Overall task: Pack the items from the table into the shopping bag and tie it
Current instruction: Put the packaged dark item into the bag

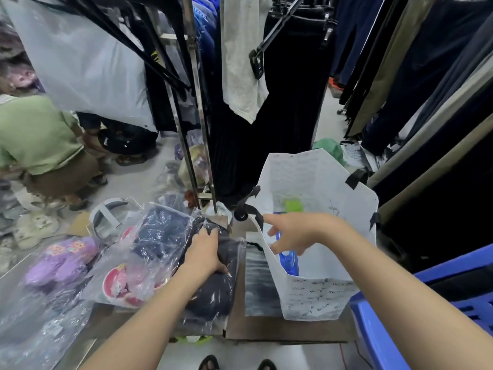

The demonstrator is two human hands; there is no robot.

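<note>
The left hand (206, 251) grips a dark garment in clear plastic wrap (213, 279) on the bench (266, 329). At three o'clock, the right hand (296, 232) hovers open, fingers spread, over the white printed shopping bag (317, 297).

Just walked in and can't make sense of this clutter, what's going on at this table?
A person is packing goods into a white printed shopping bag standing open on the table. The left hand grips a dark garment wrapped in clear plastic, still on the table. The right hand is open at the bag's mouth, spreading it. Something blue already sits inside. Plastic-wrapped purple slippers and a red and pink packet wait on the left. The bag is not tied.
</note>
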